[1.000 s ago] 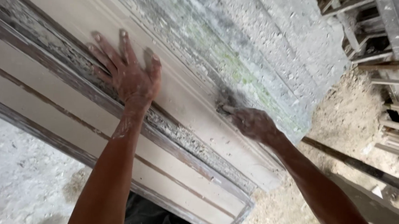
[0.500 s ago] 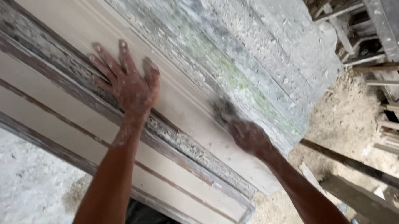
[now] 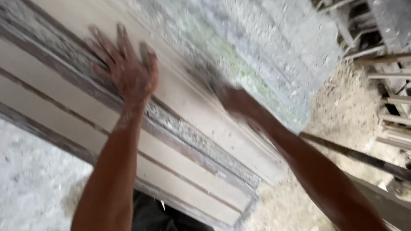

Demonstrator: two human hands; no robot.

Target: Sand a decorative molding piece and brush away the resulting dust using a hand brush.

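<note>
The left hand (image 3: 127, 70) lay flat on the long pale wooden panel (image 3: 64, 104), fingers (image 3: 99, 43) spread wide and gripping nothing; it looked to be pressing down to steady the piece. The panel ran slantwise under those fingers, from above their tips down past the wrist toward its lower end, with a dark carved groove (image 3: 188, 135) passing just beneath the heel of the palm.

The right hand (image 3: 232, 97) was smeared with motion. Its fingers seemed curled round something small and grey against the panel's raised edge, beyond the left hand's thumb side, but I could not tell what it was, nor how tightly they closed. That blur suggested a rubbing stroke along the edge.

Sawdust (image 3: 350, 103) was heaped beyond the right wrist, beside stacked wooden slats (image 3: 402, 119).
</note>
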